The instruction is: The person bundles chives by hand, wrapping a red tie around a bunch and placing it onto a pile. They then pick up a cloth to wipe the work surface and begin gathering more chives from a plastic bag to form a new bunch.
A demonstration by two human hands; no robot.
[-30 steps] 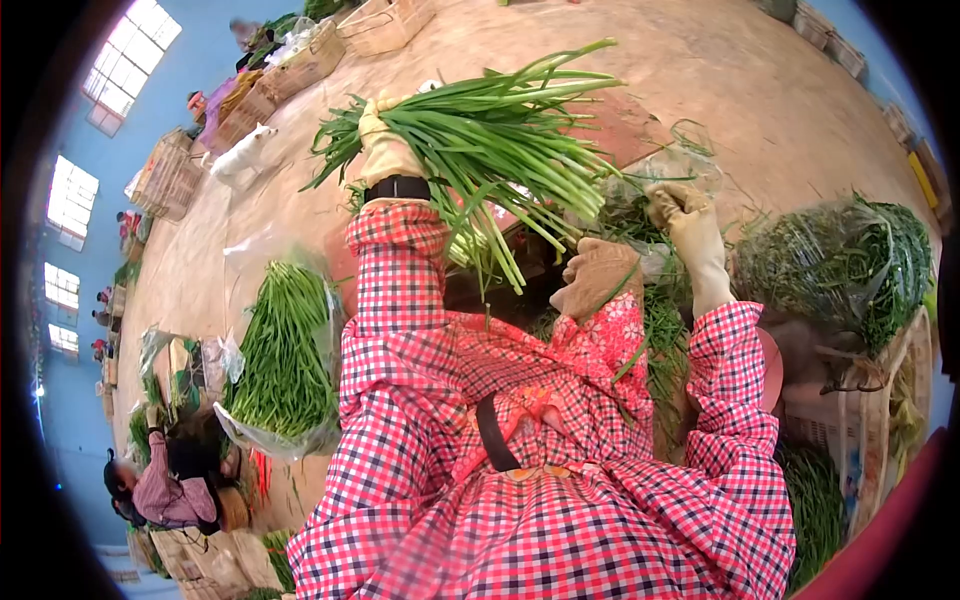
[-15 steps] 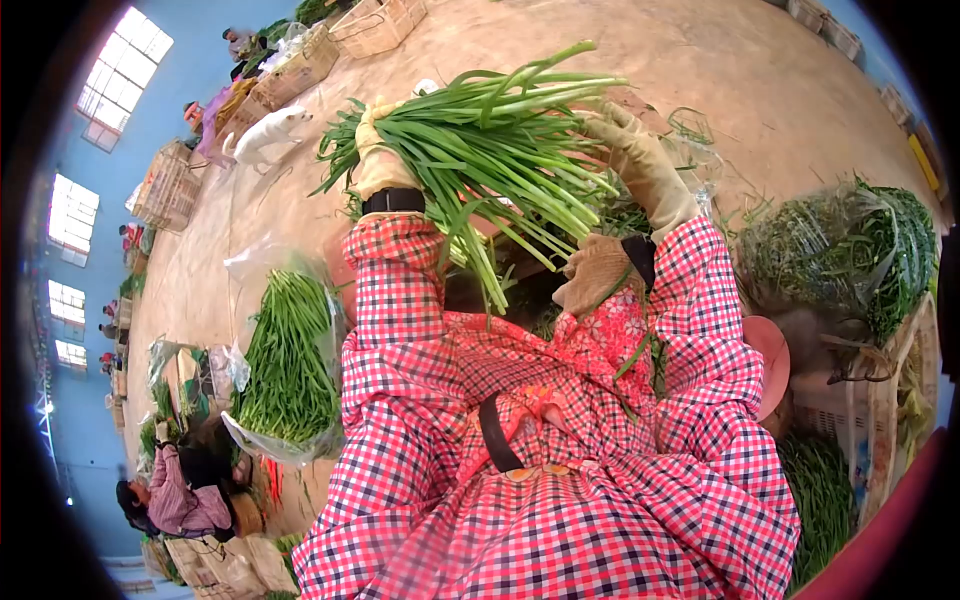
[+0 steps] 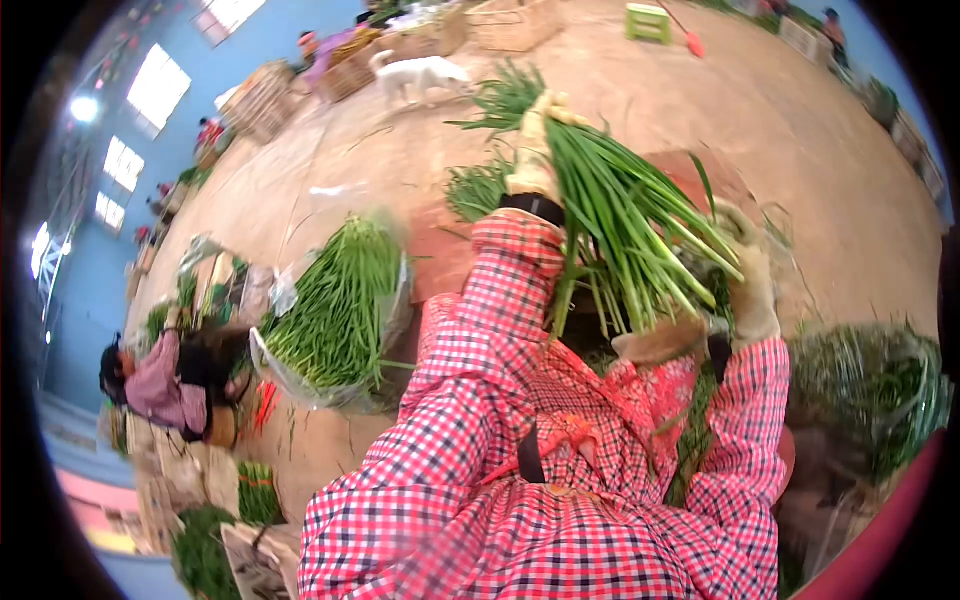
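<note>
Fingers of my left hand [image 3: 533,152] wrap tight round the green onions [image 3: 620,230], held up before me. My right hand [image 3: 752,292] touches the leafy ends; its grip I cannot tell. Bunch looks gathered, not yet laid by the bagged pile [image 3: 335,310].

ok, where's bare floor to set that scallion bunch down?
Bare floor runs wide beyond the right hand, up to the green stool. Smaller patch between the white dog and the bagged greens. Crowded: under the scallion bunch in the left hand, and around the seated person at left.
</note>
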